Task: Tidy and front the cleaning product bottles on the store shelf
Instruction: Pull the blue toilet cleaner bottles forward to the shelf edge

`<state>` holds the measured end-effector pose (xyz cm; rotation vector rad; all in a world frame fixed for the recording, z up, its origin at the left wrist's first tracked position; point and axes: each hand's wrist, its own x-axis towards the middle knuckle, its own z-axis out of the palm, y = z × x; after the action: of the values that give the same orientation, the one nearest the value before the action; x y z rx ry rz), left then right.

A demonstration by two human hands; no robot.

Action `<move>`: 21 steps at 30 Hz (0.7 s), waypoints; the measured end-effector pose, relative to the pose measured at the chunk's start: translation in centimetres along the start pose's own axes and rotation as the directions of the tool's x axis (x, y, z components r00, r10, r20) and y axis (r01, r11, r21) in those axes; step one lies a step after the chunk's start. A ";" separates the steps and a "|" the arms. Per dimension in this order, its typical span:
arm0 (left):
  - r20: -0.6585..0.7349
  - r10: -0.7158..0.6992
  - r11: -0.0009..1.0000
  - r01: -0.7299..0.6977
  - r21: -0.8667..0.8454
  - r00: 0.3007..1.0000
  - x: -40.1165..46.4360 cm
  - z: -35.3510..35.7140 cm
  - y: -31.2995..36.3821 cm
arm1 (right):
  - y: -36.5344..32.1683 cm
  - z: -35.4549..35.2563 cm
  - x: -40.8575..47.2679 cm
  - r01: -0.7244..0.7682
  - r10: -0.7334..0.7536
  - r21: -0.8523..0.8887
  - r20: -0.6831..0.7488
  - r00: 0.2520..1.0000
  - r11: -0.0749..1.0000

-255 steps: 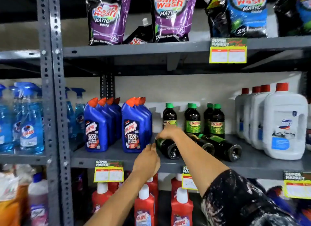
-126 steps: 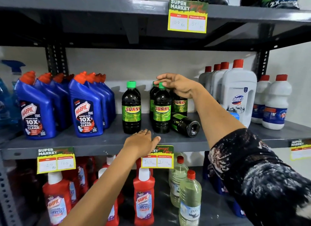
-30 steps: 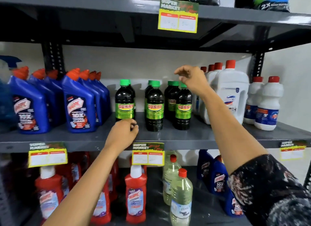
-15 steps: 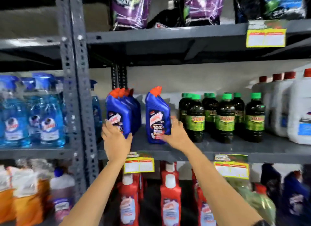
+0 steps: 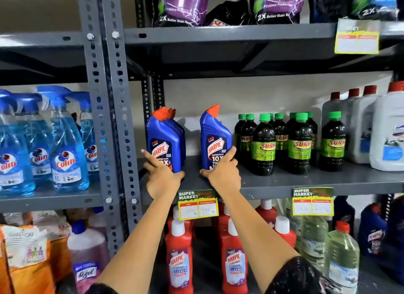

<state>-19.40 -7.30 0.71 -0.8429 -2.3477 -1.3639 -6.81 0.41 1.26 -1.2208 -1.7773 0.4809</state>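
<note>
Two rows of blue Harpic bottles with orange caps stand on the grey middle shelf (image 5: 284, 182). My left hand (image 5: 162, 176) grips the base of the front bottle of the left Harpic row (image 5: 162, 138). My right hand (image 5: 224, 173) grips the lower part of the right Harpic bottle (image 5: 215, 136). Both bottles are upright with labels facing me. To their right stand several dark Sunny bottles (image 5: 263, 145) with green caps, upright in rows.
White jugs with red caps (image 5: 360, 129) fill the shelf's right end. Blue Colin spray bottles (image 5: 63, 145) stand left of the perforated grey upright (image 5: 109, 118). Red Harpic bottles (image 5: 179, 261) and clear bottles (image 5: 343, 256) sit below. Detergent pouches (image 5: 181, 7) line the top shelf.
Since the earliest frames the fallen Sunny bottles were stood upright. Both hands then shifted left onto the Harpic rows; in the last half second they kept their grips near the bottle bases.
</note>
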 end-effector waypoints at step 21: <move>0.018 -0.025 0.999 0.025 -0.027 1.000 -0.2 -0.3 0.2 | 0.7 -2.6 0.5 -0.002 -0.010 0.057 0.207 0.978 0.998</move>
<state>-19.16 -7.59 0.88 -0.8394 -2.3651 -1.4072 -4.29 0.70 2.30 -1.1615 -1.9271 0.6727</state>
